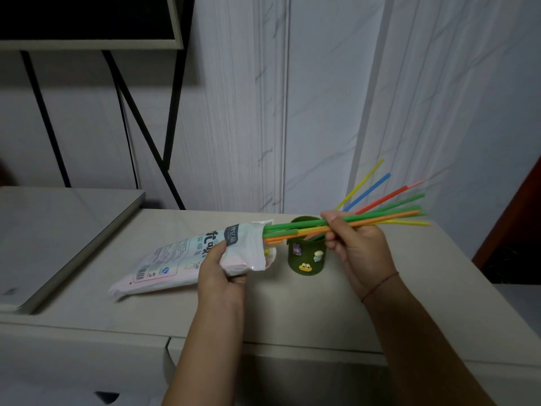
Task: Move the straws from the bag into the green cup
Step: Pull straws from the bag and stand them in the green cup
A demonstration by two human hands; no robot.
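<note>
Right of centre in the frame, a bundle of coloured straws (389, 213) is clamped in the curled fingers of the right hand (360, 250). Their left ends are sheathed in the open mouth of the bag (175, 259), and their free ends are fanned out toward the right edge of the frame. The bundle is held nearly level, just above the rim of the green cup (307, 256), which is set upright on the pale counter (409, 291) between the two hands. The bag's neck is gripped from below by the left hand (222, 271), its mouth raised and its closed end laid on the counter toward the lower left. Bare counter is seen in front of the cup down to the front edge, and to the right as far as the slanting right edge. A closed laptop (58, 235) is laid at the left, near the bag's closed end. A marbled wall (322, 112) is seen close behind the cup.
</note>
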